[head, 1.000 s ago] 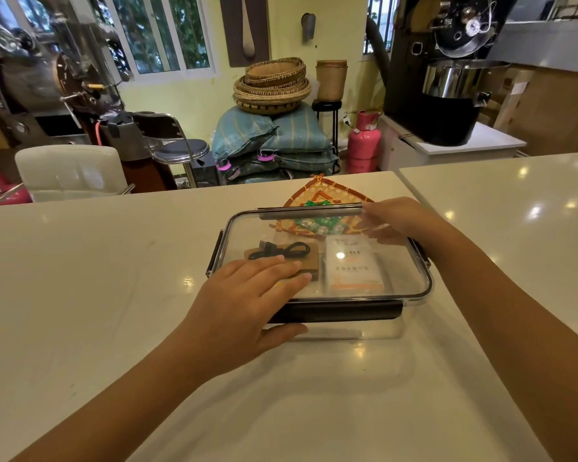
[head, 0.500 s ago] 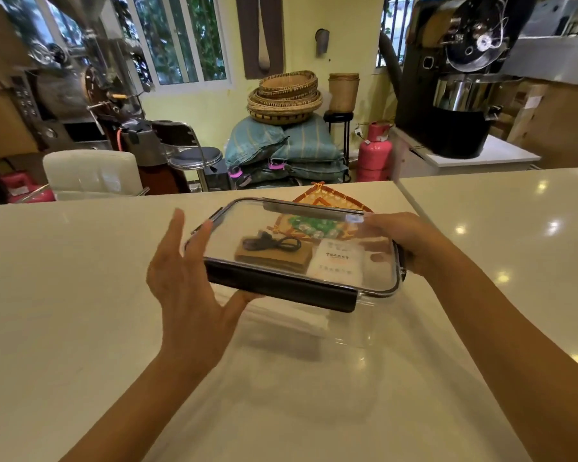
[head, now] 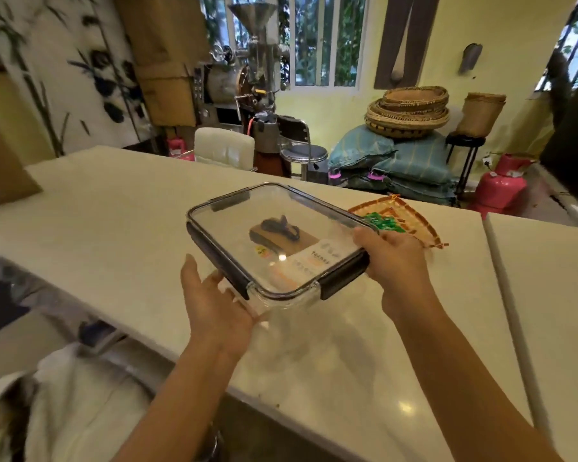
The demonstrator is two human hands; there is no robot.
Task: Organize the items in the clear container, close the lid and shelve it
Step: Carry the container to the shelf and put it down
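Observation:
The clear container (head: pixel 247 211) hangs in the air above the white counter (head: pixel 114 208), tilted, with its lid on and the dark clips down along its edges. Through the lid I see a brown card with a black cable (head: pixel 281 232) and a white packet (head: pixel 317 261). My left hand (head: pixel 214 305) supports the near left corner from below, palm up. My right hand (head: pixel 391 258) grips the right side, fingers over the rim.
A woven orange tray (head: pixel 411 218) with green items lies on the counter just behind my right hand. A seam (head: pixel 501 278) splits the counter at the right. A white cloth (head: pixel 74 395) lies below the counter's near edge. Beyond stand a chair, stool, sacks and a pink gas cylinder.
The container has been lifted off the counter and carried left, turning with my view. My left hand went from flat on the lid to under the corner.

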